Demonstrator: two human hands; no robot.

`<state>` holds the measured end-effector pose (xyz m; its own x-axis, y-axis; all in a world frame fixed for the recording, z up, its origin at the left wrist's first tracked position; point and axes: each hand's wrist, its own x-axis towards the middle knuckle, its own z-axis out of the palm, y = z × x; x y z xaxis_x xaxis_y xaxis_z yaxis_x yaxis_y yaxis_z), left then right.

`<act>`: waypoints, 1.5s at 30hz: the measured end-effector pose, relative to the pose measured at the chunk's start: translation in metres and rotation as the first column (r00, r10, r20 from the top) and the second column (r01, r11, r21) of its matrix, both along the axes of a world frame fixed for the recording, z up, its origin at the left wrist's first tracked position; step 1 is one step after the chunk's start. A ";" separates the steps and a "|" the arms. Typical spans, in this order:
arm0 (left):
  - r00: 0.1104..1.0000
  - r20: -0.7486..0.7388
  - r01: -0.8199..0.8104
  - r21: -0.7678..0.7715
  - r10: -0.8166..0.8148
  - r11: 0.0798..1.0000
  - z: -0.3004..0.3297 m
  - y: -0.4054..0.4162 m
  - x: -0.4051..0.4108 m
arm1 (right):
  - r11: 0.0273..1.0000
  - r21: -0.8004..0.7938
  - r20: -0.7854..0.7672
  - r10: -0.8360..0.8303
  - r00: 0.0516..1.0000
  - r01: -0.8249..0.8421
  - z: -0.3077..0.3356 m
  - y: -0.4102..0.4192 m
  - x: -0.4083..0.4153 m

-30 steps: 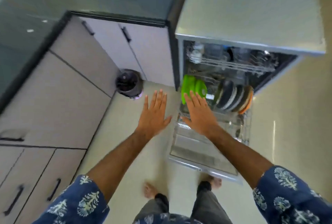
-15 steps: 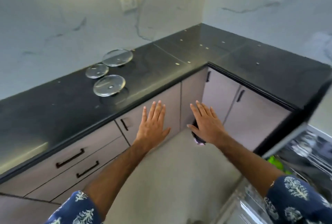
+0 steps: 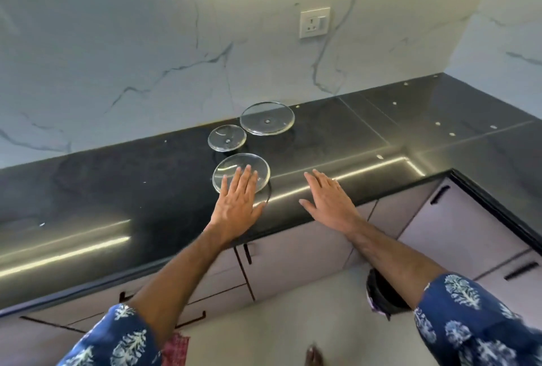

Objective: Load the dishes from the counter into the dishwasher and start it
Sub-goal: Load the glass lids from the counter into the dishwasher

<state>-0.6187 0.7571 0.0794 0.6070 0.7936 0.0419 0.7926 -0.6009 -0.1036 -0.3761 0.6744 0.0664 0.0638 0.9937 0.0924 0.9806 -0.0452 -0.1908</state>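
Three round clear glass dishes lie flat on the black polished stone counter (image 3: 366, 131), which is glossy enough to carry long bright streaks of reflected light along its front edge and is flecked with small pale specks; the large glass dish (image 3: 267, 118) sits furthest back, near the wall, with a small dot at its centre; the small glass dish (image 3: 227, 137) lies just beside it, to its front left, also with a centre dot; the near glass dish (image 3: 241, 172) lies closest to the counter's front edge, shallow and thin-rimmed, casting a curved shadow on the stone; the left hand (image 3: 237, 202) is spread flat, palm down, fingers straight and close together, its fingertips over the near glass dish, though whether they touch the glass cannot be told; the right hand (image 3: 328, 200) is likewise flat and spread, thumb out to the side, holding nothing, over the bare stone near the front edge, well to the right of the dishes; both forearms are bare, and the sleeves are dark blue cloth printed with pale leafy sprigs; the wall behind is smooth white marble with thin grey veins, carrying a square white socket plate (image 3: 314, 23); below the counter run matt pale cabinet fronts with slim dark bar handles; a dark round bin (image 3: 381, 295) stands on the floor under the right forearm
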 end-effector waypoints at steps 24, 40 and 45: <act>0.995 0.092 0.054 -0.177 -0.038 0.983 -0.053 0.299 0.054 | 0.735 -0.559 -0.819 -0.418 -0.392 0.384 -0.059 0.366 0.025; 0.810 0.586 0.285 -0.372 -0.015 0.883 -0.035 0.305 0.120 | 0.646 -0.435 -0.838 -0.036 -0.545 0.627 -0.055 0.247 0.071; 0.603 0.722 0.541 -0.683 0.340 0.491 -0.012 0.220 0.206 | 0.640 -0.377 -0.812 0.120 -0.571 0.670 -0.032 0.112 0.086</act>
<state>-0.4125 0.9771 0.0678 0.7707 0.6295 -0.0987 0.2131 -0.1086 0.9710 -0.2901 0.7869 0.0346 0.6730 0.5733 -0.4674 -0.6809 0.2334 -0.6942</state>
